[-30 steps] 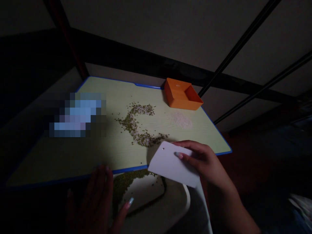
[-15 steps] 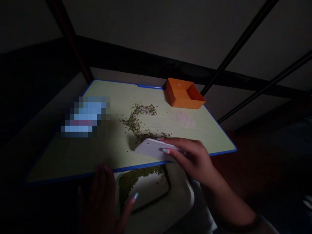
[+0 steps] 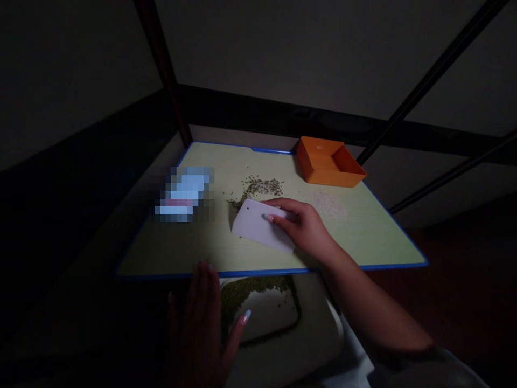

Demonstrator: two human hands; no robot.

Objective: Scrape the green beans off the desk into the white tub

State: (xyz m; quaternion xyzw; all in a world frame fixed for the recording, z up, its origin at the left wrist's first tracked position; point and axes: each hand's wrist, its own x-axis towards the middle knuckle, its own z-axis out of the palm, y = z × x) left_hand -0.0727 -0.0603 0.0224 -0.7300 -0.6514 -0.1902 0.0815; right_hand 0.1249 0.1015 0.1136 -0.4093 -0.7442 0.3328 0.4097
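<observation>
My right hand (image 3: 309,229) grips a white flat scraper card (image 3: 258,229), set on the pale green table (image 3: 194,248) in front of a scatter of small green beans mixed with white grains (image 3: 260,187). My left hand (image 3: 202,328) rests with fingers stretched out on the left rim of a white tray (image 3: 283,355) held just under the table's near edge. A heap of green beans (image 3: 242,293) lies in the tray.
An orange open box (image 3: 329,161) stands at the table's far right corner, with a patch of white grains (image 3: 329,205) in front of it. A blurred blue-white object (image 3: 183,195) lies on the left. Dark metal bars run behind the table.
My right hand has carried the scraper card from the near table edge farther onto the table, behind most of the beans. The camera view has shifted; the left hand stays on the tray.
</observation>
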